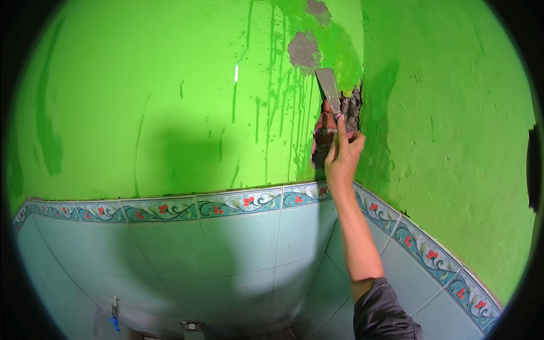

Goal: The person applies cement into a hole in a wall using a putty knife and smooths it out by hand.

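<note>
1. Your right hand (344, 161) reaches up to the green back wall (113, 113), near that wall's right edge, where it meets the green side wall (453, 113).
2. Its fingers (343, 133) are closed around the lower end of a putty knife (328, 85), one of them extended upward along it. Your left hand is out of view, so the state of its fingers cannot be read.
3. The putty knife points up and slightly left, its wide grey blade in front of the broken hole (326, 120) and its tip just below a round grey patch (304, 50). You cannot tell from here whether the blade touches the wall.
4. The hole shows reddish brick and rough grey material; your hand covers part of it.
5. A smaller grey patch (319, 11) sits higher, by the upper edge of the view.
6. Darker green drip streaks (272, 73) mark the back wall left of the hole.
7. Below, a flowered tile border (238, 207) tops pale blue-green tiles (243, 243).
</note>
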Tool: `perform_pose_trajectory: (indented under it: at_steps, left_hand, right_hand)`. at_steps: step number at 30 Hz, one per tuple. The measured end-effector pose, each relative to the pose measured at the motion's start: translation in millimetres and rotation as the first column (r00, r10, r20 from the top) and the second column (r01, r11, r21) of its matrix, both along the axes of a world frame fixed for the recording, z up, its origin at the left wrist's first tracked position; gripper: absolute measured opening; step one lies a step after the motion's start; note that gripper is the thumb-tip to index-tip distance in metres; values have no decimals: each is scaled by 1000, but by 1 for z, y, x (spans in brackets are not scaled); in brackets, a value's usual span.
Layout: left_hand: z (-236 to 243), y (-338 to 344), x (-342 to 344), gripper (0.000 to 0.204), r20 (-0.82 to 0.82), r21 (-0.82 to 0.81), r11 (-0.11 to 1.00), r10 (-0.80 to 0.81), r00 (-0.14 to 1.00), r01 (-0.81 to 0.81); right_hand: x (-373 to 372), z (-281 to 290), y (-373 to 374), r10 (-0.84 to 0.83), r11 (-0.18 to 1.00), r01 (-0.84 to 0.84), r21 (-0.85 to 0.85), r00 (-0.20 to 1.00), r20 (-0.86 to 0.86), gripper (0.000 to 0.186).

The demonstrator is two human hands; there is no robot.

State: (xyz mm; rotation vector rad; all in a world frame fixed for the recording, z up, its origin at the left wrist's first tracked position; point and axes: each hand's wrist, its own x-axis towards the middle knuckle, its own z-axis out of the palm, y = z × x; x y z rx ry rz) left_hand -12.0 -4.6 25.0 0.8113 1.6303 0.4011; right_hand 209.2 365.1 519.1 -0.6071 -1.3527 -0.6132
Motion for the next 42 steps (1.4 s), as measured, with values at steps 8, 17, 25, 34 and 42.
perform_pose_trajectory:
  at_steps: [8, 17, 25, 34, 42]
  left_hand:
    - [2, 1, 4, 31, -16, -2, 1000, 1, 1000, -1]
    - [5, 1, 12, 30, 0, 31, 999, 23, 1000, -23]
    - [-12, 3, 5, 26, -172, 7, 989, -142, 975, 145]
    - [-8, 1, 6, 34, -24, -15, 1000, -2, 1000, 2]
    - [-14, -2, 5, 43, 23, -22, 999, 39, 999, -39]
  right_hand:
    - [-10, 28, -15, 25, 997, -28, 66, 999, 43, 62]
    - [-9, 21, -20, 49, 995, -50, 81, 999, 18, 61]
    - [-9, 2, -12, -4, 999, 5, -35, 999, 51, 62]
    - [-20, 40, -20, 46, 995, -49, 88, 998, 36, 61]
    - [-11, -2, -17, 83, 996, -83, 29, 997, 3, 61]
